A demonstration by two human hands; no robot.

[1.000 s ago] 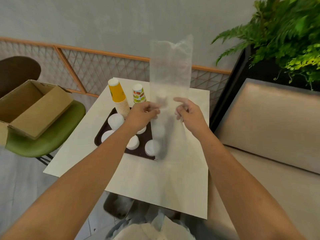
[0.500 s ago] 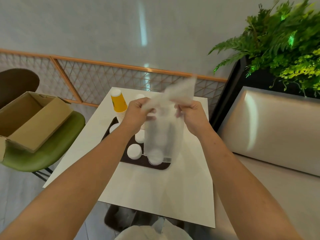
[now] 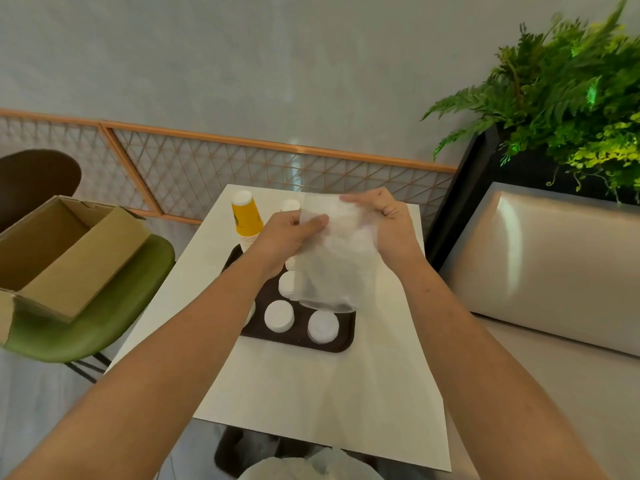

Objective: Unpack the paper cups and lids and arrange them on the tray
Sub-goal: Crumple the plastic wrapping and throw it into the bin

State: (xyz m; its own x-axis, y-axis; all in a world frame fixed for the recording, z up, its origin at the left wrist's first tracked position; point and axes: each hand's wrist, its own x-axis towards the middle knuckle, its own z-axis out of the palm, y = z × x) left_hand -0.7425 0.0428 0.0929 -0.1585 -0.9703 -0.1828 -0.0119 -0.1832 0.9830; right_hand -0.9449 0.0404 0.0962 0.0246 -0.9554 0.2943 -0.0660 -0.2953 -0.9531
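Checker: Table entry, nearest first?

Operator: White table [image 3: 311,393] fills the lower centre of frame, and both my forearms reach across it. On it sits a dark tray [image 3: 341,346], centre frame. I count three white lids [image 3: 278,316] lying flat on the tray, one partly behind the bag. A fourth is mostly hidden by my left forearm.

Checker: Hands?

Operator: Left hand [image 3: 287,233] has its fingers curled round the crumpled top of a clear plastic bag [image 3: 332,268], thumb pressed on it. Right hand [image 3: 388,223] grips the same top from the right side. The bag hangs between them over the tray's right half, its lower end just above the lids. Contents: cannot tell.

Checker: Beyond?

Operator: Yellow cup stack [image 3: 246,220], upside down, stands at the tray's far left corner. A second stack [image 3: 290,205] is just right of it, mostly behind my left hand. Cardboard box [image 3: 65,258] sits on a green chair [image 3: 114,306] at the left of frame. Plant [image 3: 571,98] is at the upper right.
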